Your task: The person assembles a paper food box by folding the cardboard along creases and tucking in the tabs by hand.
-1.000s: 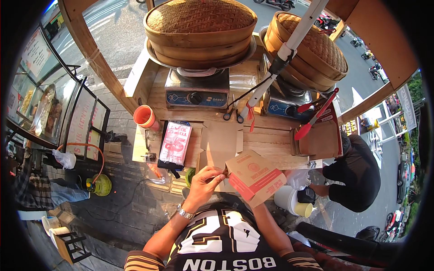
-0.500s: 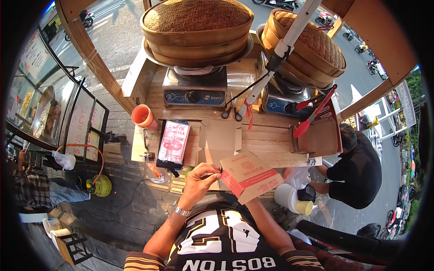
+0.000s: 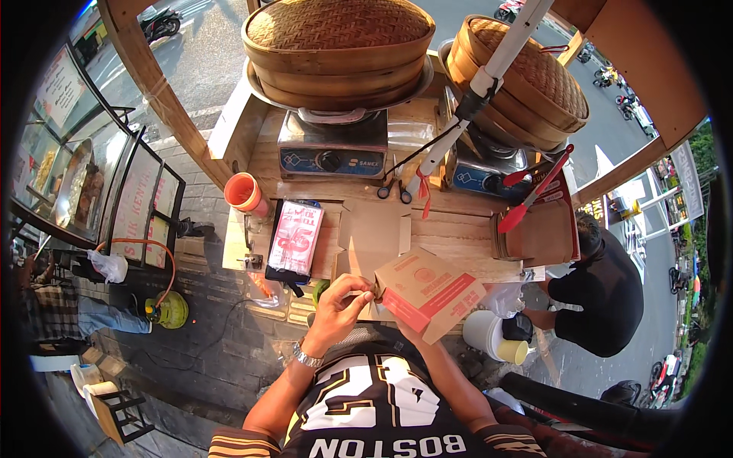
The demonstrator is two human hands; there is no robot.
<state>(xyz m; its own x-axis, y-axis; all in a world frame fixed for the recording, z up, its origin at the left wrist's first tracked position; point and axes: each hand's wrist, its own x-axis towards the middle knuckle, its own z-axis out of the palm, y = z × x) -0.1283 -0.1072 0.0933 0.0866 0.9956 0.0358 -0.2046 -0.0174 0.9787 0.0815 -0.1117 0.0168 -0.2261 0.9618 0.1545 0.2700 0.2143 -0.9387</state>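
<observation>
A brown and red printed cardboard box (image 3: 429, 294) is held tilted above the counter's near edge. My left hand (image 3: 341, 305) pinches a small folded flap at its left corner, thumb against fingers. My right hand (image 3: 414, 333) is under the box, which hides its fingers; the forearm runs up to it from below. Just beyond, an open piece of plain brown cardboard (image 3: 374, 229) with raised sides lies on the wooden counter (image 3: 450, 229). Left of it sits a stack of white packets with red print (image 3: 296, 238).
Two bamboo steamers (image 3: 340, 57) (image 3: 527, 80) stand on gas stoves (image 3: 332, 145) at the back. Scissors (image 3: 395, 189), red tongs (image 3: 534, 191), stacked brown cardboard (image 3: 538, 233) and orange cups (image 3: 246, 195) share the counter. A white pole (image 3: 466, 114) slants across. A person in black (image 3: 599, 286) crouches at right.
The box has shifted slightly right and turned a little, and the flap between my left fingers shows more. My left hand stays in almost the same place.
</observation>
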